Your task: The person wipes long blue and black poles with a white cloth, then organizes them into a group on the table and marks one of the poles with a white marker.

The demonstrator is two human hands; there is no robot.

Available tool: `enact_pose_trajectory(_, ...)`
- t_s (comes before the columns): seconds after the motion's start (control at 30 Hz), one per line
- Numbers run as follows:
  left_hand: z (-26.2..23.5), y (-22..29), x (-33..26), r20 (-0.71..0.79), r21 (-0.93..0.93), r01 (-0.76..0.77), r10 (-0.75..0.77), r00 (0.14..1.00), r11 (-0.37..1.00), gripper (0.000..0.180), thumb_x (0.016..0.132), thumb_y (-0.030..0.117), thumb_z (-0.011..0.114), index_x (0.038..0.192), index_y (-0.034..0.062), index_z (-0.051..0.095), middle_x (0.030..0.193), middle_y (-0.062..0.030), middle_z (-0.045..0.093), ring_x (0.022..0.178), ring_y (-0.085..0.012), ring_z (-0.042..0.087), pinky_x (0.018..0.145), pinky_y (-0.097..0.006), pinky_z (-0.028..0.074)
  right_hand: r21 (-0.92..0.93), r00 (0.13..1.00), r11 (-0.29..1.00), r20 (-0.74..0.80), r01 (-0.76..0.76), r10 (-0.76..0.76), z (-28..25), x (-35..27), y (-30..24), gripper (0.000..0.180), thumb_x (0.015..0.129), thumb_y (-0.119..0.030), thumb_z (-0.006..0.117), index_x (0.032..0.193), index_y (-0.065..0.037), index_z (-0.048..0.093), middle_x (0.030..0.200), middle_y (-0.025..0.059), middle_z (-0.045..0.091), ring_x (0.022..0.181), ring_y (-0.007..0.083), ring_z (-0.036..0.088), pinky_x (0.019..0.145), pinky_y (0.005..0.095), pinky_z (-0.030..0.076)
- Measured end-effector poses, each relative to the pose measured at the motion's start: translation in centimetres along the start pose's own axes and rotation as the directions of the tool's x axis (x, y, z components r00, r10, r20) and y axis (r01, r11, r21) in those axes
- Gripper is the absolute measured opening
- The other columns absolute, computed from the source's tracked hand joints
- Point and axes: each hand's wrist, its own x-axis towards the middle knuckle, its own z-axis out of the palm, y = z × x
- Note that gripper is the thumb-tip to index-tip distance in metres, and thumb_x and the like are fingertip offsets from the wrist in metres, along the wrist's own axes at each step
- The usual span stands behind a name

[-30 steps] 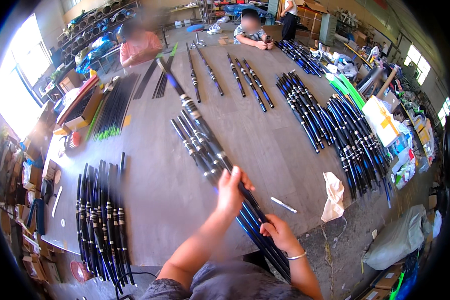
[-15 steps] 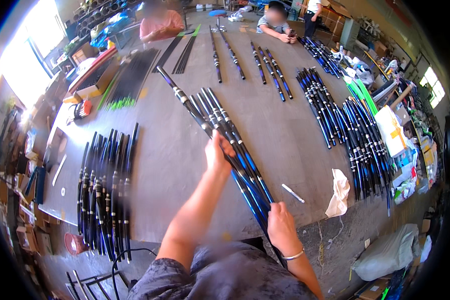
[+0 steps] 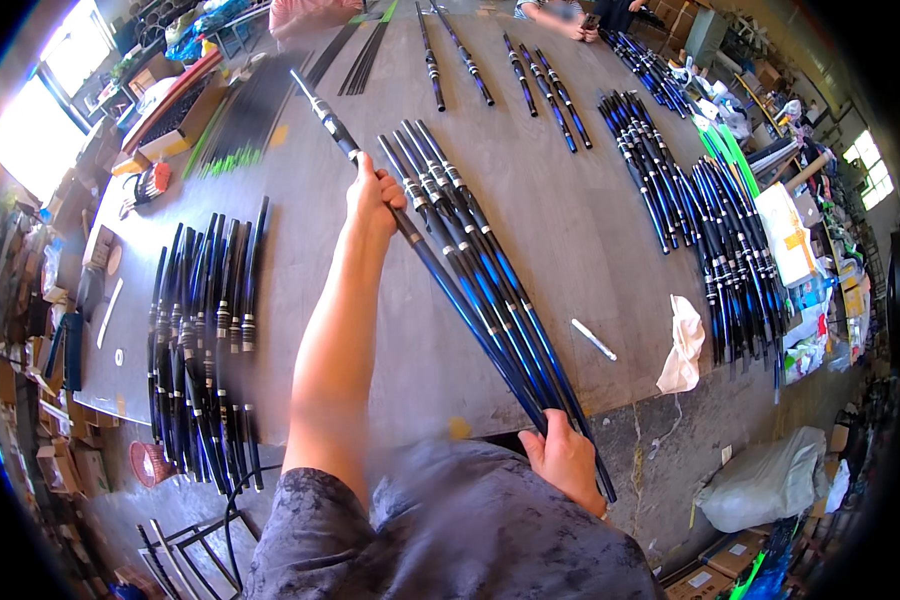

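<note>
My left hand (image 3: 373,195) is closed around the dark shaft of a fishing rod (image 3: 435,268), just below its reel seat. The rod slants from the upper left down to the table's front edge. There my right hand (image 3: 567,465) is curled at its lower end, thumb on top; its fingers are partly hidden. Directly right of the held rod, several more black-and-blue fishing rods (image 3: 505,275) lie side by side on the table, their lower ends passing by my right hand. A white marker pen (image 3: 594,340) lies to their right.
Fishing rods are piled at the left (image 3: 205,330) and right (image 3: 735,270) of the grey table (image 3: 340,330). A few single rods (image 3: 553,95) lie at the far side, beside thin black blanks (image 3: 255,110). A pale cloth (image 3: 682,345) rests near the front edge. Two people sit opposite.
My left hand has moved up and away along the table, and the held rod now stands apart from the others. My right hand has shifted slightly nearer me. The view has tilted down.
</note>
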Motion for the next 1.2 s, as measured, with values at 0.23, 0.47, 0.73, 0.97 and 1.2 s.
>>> enact_pose_trajectory(0.23, -0.6, -0.9, -0.3, 0.317, -0.139, 0.134, -0.084, 0.945, 0.981, 0.047, 0.096, 0.055, 0.046, 0.074, 0.0144, 0.041, 0.053, 0.0073, 0.026, 0.041, -0.0048, 0.022, 0.036, -0.022, 0.018, 0.383, 0.965, 0.915, 0.26, -0.128, 0.027, -0.6, -0.5, 2.3, 0.028, 0.093, -0.023, 0.059, 0.105, 0.002, 0.052, 0.081, 0.027, 0.063, 0.076, 0.0453, 0.062, 0.062, 0.0501, 0.047)
enact_pose_trajectory(0.47, 0.3, -2.5, -0.9, 0.123, -0.103, -0.024, 0.037, 0.992, 0.994, 0.047, 0.097, 0.054, 0.045, 0.074, 0.0135, 0.04, 0.054, 0.0063, 0.026, 0.041, -0.006, 0.023, 0.037, -0.024, 0.02, -0.152, 0.998, 0.987, -0.039, 0.043, -0.049, -0.8, 1.7, 0.1, 0.038, 0.087, -0.022, 0.066, 0.114, 0.0, 0.051, 0.085, 0.0185, 0.065, 0.073, 0.0351, 0.065, 0.064, 0.0439, 0.05)
enact_pose_trajectory(0.73, -2.8, -1.2, -1.1, 0.027, -0.057, -0.027, 0.028, 0.999, 0.998, 0.046, 0.097, 0.051, 0.047, 0.074, 0.0125, 0.039, 0.054, 0.0059, 0.025, 0.042, -0.0072, 0.022, 0.039, -0.025, 0.018, -0.096, 0.998, 0.994, -0.012, 0.053, -0.055, 0.6, 1.8, -0.7, 0.028, 0.09, -0.024, 0.063, 0.097, 0.0, 0.051, 0.073, 0.0219, 0.063, 0.067, 0.0401, 0.063, 0.057, 0.0474, 0.049)
enact_pose_trajectory(0.97, -5.8, -2.4, -1.2, 0.274, -0.139, 0.087, -0.046, 0.961, 0.986, 0.044, 0.099, 0.051, 0.044, 0.076, 0.0129, 0.039, 0.056, 0.0064, 0.024, 0.043, -0.0065, 0.023, 0.04, -0.024, 0.02, 0.329, 0.965, 0.941, 0.261, -0.079, -0.01, 0.9, 0.7, 1.7, 0.029, 0.096, -0.026, 0.056, 0.087, 0.001, 0.049, 0.069, 0.0249, 0.057, 0.065, 0.0438, 0.059, 0.054, 0.0479, 0.042)
enact_pose_trajectory(1.2, -3.5, -9.3, -2.1, 0.354, 0.19, -0.184, 0.107, 0.929, 0.964, 0.054, 0.098, 0.049, 0.046, 0.121, -0.0001, 0.052, 0.11, -0.0144, 0.059, 0.102, -0.0287, 0.06, 0.09, -0.042, 0.05, 0.274, 0.977, 0.938, 0.031, -0.213, 0.213, 0.4, -0.3, 8.8, 0.024, 0.094, -0.027, 0.058, 0.093, -0.002, 0.058, 0.059, 0.0167, 0.053, 0.052, 0.032, 0.054, 0.05, 0.0395, 0.04)
